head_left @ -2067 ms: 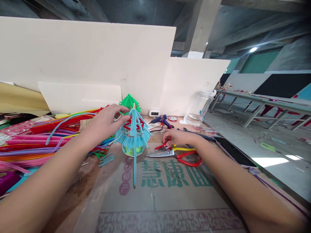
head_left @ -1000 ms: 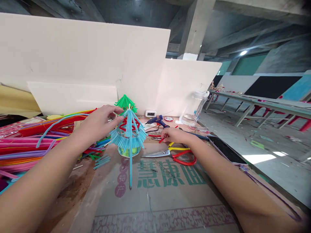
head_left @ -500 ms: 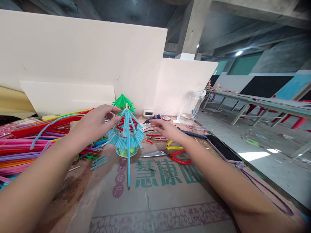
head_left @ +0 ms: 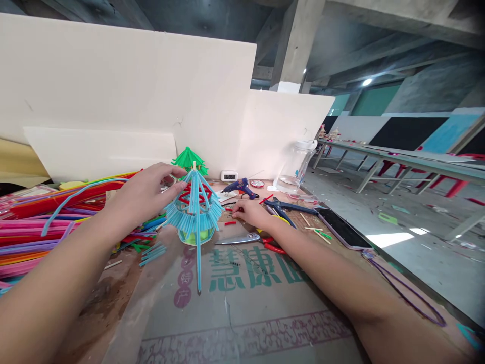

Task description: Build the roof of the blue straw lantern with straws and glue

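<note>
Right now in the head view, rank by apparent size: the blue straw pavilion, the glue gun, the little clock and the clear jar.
1. Blue straw pavilion.
2. Clear jar, though farther away, so unsure.
3. Glue gun.
4. Little clock.

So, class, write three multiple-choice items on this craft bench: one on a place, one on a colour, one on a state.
1. Where does the glue gun lie?
A. behind the right hand, near the white board
B. on the pile of straws
C. on the phone

2. What colour is the straw pavilion roof that the left hand touches?
A. green
B. blue
C. pink

3. How is the right hand placed?
A. raised in the air with the scissors
B. gripping the glue gun
C. low on the table, fingertips at small red straw pieces

Answers: 1 A, the glue gun rests behind the hand, before the white board. 2 B, the left hand touches the blue roof. 3 C, the fingertips rest by the red straw pieces, with the scissors flat on the table nearer the camera.
</note>
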